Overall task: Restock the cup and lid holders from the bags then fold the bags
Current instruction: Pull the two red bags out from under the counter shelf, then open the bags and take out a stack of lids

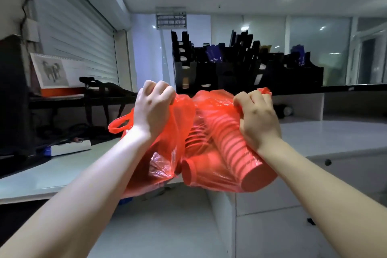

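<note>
Pale grey worktop (335, 138) fills mid-frame, black slotted holders (240, 69) behind at centre. Left hand (152, 111) and right hand (258, 119) each grip clamped on red translucent plastic bag (167, 165), centre frame. Stacked ribbed cups (234, 144) remain bagged, so restocking looks barely begun, folding undone.

Two hands (154, 109) (256, 119); two red bags (159, 165) (215, 107); two cup stacks (236, 148) (201, 174); one calendar (54, 71).

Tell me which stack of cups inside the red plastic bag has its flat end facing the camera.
The stack of cups under the right hand: the right-hand stack, its round flat end lower right. The other stack lies lower, pointing left.
</note>
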`<state>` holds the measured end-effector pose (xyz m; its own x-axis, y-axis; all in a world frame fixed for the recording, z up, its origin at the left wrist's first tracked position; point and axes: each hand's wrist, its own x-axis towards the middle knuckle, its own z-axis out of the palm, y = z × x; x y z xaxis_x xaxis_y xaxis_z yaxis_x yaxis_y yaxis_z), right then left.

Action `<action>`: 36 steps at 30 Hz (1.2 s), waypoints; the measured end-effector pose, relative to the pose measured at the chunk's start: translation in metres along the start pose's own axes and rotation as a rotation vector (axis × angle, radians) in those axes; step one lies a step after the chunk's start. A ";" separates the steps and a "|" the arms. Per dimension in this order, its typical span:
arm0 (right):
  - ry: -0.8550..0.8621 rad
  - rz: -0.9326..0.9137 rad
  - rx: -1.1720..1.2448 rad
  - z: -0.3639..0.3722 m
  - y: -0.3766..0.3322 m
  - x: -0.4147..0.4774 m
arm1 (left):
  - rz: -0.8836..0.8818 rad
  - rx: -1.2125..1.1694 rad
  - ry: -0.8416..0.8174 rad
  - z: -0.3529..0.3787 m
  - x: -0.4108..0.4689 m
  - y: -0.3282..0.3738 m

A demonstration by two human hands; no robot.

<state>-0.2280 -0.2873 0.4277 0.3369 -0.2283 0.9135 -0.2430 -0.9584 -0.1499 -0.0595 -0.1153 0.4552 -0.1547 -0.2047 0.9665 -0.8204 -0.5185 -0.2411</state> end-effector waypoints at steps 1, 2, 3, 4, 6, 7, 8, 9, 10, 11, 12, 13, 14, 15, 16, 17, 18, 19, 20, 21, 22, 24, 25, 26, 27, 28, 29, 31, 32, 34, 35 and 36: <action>-0.011 0.015 0.002 0.017 0.006 0.009 | -0.016 -0.018 -0.016 0.019 0.000 -0.005; -0.020 0.028 0.007 0.033 0.011 0.018 | -0.023 -0.032 -0.034 0.037 0.000 -0.010; -0.026 0.039 0.011 0.048 0.016 0.027 | -0.024 -0.042 -0.057 0.055 0.001 -0.014; -0.031 0.049 0.012 0.060 0.022 0.038 | -0.021 -0.048 -0.076 0.070 0.002 -0.017; -0.054 0.079 0.005 0.079 0.037 0.060 | -0.011 -0.062 -0.114 0.100 0.012 -0.024; -0.073 0.104 0.004 0.086 0.047 0.071 | -0.008 -0.073 -0.136 0.114 0.018 -0.027; -0.095 0.129 0.002 0.091 0.058 0.081 | -0.011 -0.085 -0.157 0.128 0.027 -0.029; -0.121 0.156 -0.003 0.095 0.069 0.092 | -0.021 -0.099 -0.181 0.142 0.035 -0.031; -0.150 0.182 -0.013 0.099 0.080 0.102 | -0.033 -0.110 -0.209 0.155 0.044 -0.033; -0.179 0.208 -0.028 0.103 0.092 0.112 | -0.042 -0.120 -0.240 0.169 0.053 -0.033; -0.204 0.231 -0.046 0.107 0.104 0.121 | -0.048 -0.127 -0.271 0.184 0.062 -0.033; -0.225 0.250 -0.066 0.111 0.116 0.129 | -0.053 -0.134 -0.301 0.198 0.070 -0.032; -0.242 0.269 -0.090 0.114 0.128 0.135 | -0.062 -0.143 -0.335 0.211 0.076 -0.029; -0.253 0.291 -0.113 0.117 0.140 0.139 | -0.076 -0.156 -0.369 0.223 0.079 -0.025; -0.264 0.317 -0.132 0.120 0.151 0.141 | -0.093 -0.173 -0.407 0.234 0.080 -0.019; -0.279 0.342 -0.144 0.123 0.160 0.141 | -0.119 -0.193 -0.451 0.243 0.079 -0.011; -0.298 0.359 -0.152 0.126 0.167 0.140 | -0.155 -0.215 -0.505 0.250 0.076 -0.001; -0.317 0.369 -0.150 0.129 0.172 0.139 | -0.195 -0.241 -0.566 0.256 0.071 0.010; -0.326 0.379 -0.133 0.132 0.175 0.138 | -0.229 -0.275 -0.625 0.260 0.066 0.021; -0.322 0.391 -0.104 0.135 0.178 0.139 | -0.250 -0.312 -0.672 0.263 0.060 0.032; -0.315 0.401 -0.076 0.137 0.180 0.140 | -0.260 -0.348 -0.707 0.265 0.054 0.042; -0.382 0.413 -0.038 0.143 0.183 0.141 | -0.279 -0.401 -0.798 0.269 0.041 0.056; -0.474 0.431 -0.026 0.147 0.185 0.140 | -0.291 -0.405 -0.878 0.271 0.035 0.061; -0.588 0.457 -0.021 0.151 0.186 0.139 | -0.305 -0.395 -0.968 0.274 0.028 0.066; -0.703 0.481 -0.032 0.155 0.187 0.137 | -0.320 -0.383 -1.046 0.277 0.021 0.070; -0.797 0.491 -0.051 0.159 0.189 0.136 | -0.328 -0.380 -1.105 0.281 0.014 0.073; -0.855 0.493 -0.067 0.163 0.191 0.135 | -0.325 -0.383 -1.150 0.286 0.007 0.076; -0.878 0.519 -0.073 0.169 0.197 0.138 | -0.292 -0.376 -1.210 0.295 -0.003 0.077; -0.868 0.544 -0.075 0.170 0.201 0.141 | -0.277 -0.363 -1.230 0.300 -0.007 0.076; -0.844 0.596 -0.093 0.172 0.210 0.146 | -0.270 -0.342 -1.258 0.310 -0.011 0.071; -0.834 0.617 -0.106 0.173 0.215 0.149 | -0.280 -0.339 -1.265 0.316 -0.013 0.068; -0.827 0.631 -0.120 0.174 0.219 0.152 | -0.295 -0.339 -1.272 0.321 -0.013 0.065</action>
<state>-0.0715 -0.5623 0.4682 0.6237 -0.7703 0.1323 -0.6642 -0.6117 -0.4298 0.0663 -0.4131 0.3992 0.5118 -0.8395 0.1823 -0.8573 -0.4854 0.1716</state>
